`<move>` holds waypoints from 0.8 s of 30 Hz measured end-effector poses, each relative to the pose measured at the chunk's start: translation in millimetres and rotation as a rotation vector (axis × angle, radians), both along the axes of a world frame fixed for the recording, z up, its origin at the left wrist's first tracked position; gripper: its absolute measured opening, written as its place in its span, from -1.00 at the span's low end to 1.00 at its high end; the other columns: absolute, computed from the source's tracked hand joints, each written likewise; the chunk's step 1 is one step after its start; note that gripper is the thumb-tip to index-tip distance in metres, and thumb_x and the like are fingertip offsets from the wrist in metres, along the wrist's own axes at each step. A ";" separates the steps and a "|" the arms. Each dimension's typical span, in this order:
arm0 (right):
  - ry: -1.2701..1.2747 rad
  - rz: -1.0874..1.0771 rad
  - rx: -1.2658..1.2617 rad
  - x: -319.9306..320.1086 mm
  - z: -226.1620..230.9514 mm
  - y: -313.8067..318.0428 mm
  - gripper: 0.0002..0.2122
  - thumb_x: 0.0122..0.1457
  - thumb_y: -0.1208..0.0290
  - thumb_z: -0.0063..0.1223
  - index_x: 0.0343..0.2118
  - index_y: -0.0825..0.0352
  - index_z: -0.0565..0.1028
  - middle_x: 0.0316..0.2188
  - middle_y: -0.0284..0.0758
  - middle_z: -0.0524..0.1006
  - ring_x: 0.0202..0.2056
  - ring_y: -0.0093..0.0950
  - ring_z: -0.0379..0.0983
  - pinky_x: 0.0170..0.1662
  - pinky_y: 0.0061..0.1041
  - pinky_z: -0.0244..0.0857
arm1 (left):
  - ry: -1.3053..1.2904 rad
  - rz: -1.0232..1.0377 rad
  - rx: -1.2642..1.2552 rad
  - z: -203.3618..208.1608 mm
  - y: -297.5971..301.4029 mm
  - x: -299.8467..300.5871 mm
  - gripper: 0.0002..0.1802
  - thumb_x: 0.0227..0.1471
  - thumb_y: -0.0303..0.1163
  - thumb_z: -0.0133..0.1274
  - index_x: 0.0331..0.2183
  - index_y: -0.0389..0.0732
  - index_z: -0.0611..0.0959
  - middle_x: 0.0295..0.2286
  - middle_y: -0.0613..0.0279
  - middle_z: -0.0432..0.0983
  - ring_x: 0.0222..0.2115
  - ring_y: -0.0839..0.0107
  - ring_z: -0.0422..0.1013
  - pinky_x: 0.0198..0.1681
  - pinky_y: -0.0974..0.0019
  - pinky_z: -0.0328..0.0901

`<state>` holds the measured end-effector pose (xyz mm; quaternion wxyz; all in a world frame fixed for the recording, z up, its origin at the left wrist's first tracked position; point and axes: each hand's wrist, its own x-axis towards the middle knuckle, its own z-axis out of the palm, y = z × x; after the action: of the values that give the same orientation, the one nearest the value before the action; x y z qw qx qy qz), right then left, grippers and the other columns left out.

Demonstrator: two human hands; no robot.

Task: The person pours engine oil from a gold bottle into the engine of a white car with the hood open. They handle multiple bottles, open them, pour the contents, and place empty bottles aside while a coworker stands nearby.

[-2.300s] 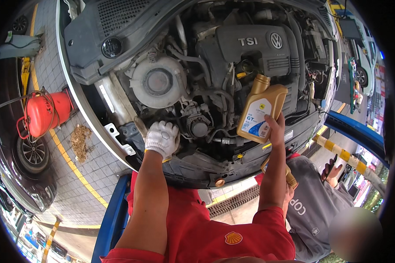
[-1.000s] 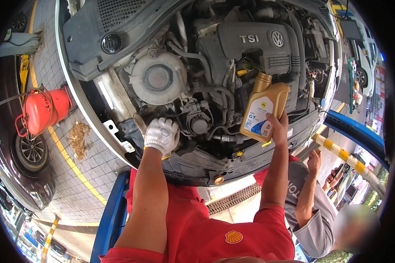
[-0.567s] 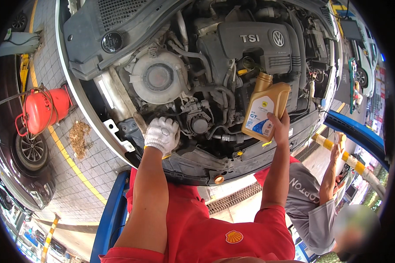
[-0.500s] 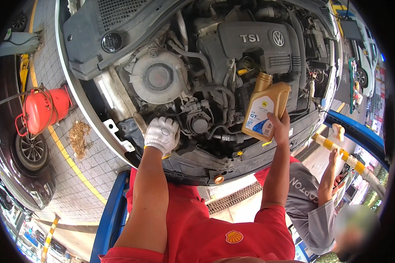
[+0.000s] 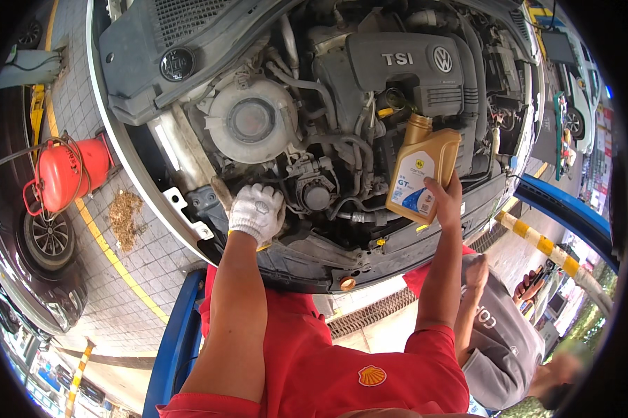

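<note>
An open car engine bay fills the upper half of the head view. My right hand, bare, grips a gold oil bottle from below and holds it tipped neck-down over the engine's filler opening. My left hand, in a white work glove, rests with fingers curled on the front edge of the bay, beside a pulley. Both arms come up from red sleeves.
A red tank on a wheeled stand sits left on the tiled floor, near a pile of sawdust and a dark car's wheel. A person in a grey shirt stands at lower right. Blue lift arms flank me.
The bottle has crept up and closer to the filler opening. The person in grey at lower right has lowered a raised arm. My gloved left hand has stayed put.
</note>
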<state>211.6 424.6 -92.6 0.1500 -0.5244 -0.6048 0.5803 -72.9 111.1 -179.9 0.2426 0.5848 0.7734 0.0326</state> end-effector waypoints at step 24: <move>-0.054 0.011 0.027 -4.1 9.3 -0.1 -0.47 0.15 0.58 0.26 0.21 0.49 0.42 -0.09 -0.21 0.65 -0.16 -0.47 0.64 -0.06 -0.46 0.52 | -0.018 0.012 0.021 -2.3 -1.5 -0.3 -0.75 0.15 -0.15 0.14 -0.38 -0.12 0.71 -0.37 0.15 0.64 -0.24 0.13 0.57 -0.12 0.06 0.45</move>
<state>207.5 424.6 -83.3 0.1375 -0.5346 -0.6191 0.5586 -73.2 109.6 -182.1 0.2432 0.5825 0.7741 0.0476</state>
